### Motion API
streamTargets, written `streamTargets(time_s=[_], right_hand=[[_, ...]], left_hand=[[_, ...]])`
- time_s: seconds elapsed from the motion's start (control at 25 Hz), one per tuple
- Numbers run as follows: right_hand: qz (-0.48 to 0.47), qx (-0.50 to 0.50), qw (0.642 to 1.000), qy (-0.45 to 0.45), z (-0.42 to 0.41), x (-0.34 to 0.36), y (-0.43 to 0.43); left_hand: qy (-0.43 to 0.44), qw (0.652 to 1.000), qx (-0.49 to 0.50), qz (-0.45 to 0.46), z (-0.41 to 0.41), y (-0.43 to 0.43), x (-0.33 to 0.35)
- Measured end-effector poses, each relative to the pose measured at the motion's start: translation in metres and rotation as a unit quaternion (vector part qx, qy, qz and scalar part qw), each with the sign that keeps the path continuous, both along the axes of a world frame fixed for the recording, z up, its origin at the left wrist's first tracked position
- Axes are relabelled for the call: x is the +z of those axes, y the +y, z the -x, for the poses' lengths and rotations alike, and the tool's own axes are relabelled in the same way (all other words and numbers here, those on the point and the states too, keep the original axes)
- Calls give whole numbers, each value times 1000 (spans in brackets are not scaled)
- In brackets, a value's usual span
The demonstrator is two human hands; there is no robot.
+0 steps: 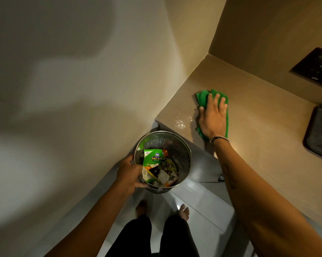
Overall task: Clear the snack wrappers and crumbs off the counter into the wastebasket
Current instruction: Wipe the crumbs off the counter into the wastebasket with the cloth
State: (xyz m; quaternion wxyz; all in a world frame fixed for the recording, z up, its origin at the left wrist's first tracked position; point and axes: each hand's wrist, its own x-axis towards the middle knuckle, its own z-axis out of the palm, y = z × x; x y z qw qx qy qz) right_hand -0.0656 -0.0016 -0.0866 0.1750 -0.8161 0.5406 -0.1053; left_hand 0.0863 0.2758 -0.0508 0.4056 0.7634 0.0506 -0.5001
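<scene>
Green cloth (204, 98) under flat right hand (213, 119); left hand (130, 173) grips wastebasket (182, 145).

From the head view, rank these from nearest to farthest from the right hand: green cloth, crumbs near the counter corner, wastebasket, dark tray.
1. green cloth, directly under the right hand.
2. crumbs, just left of the hand, near the counter corner.
3. wastebasket, below the counter edge, held by the left hand.
4. dark tray, far right.
</scene>
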Motion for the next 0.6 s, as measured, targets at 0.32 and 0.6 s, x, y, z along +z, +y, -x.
streamTargets(time_s=[0.32, 0.6], right_hand=[[3, 273, 962, 9, -41, -4, 47], [-50, 374, 923, -80, -39, -8, 111]], left_hand=[[24, 1000, -1, 5, 0, -3, 7], [21, 999, 24, 12, 1, 2, -2]])
